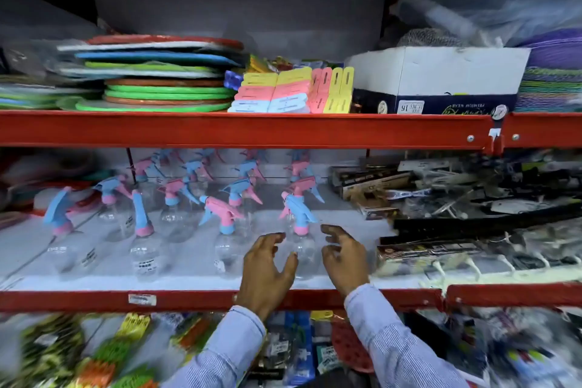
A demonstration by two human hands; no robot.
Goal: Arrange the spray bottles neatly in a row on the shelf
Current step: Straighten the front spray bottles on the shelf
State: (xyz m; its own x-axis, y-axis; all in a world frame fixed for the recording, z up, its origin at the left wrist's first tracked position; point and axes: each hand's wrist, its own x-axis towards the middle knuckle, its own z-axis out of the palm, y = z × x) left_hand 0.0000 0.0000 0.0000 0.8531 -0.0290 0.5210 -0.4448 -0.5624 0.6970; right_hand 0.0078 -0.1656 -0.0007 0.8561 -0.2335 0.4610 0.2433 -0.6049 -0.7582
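Note:
Several clear spray bottles with pink and blue trigger heads stand in loose rows on the white middle shelf (189, 280). The front-right bottle (299, 217) stands upright between my two hands. My left hand (267, 264) is just left of its clear body, fingers spread and curved. My right hand (341, 253) is just right of it, fingers apart too. Neither hand clearly touches the bottle. Another front bottle (225, 230) stands left of my left hand, and two more (143, 239) (63, 230) stand further left, slightly tilted.
Red steel shelf beams (220, 129) run above and below. Dark packaged goods (456, 224) crowd the shelf's right side. On the upper shelf lie stacked coloured discs (157, 85), pastel clips (289, 91) and a white box (434, 82). Packaged items (94, 353) hang below.

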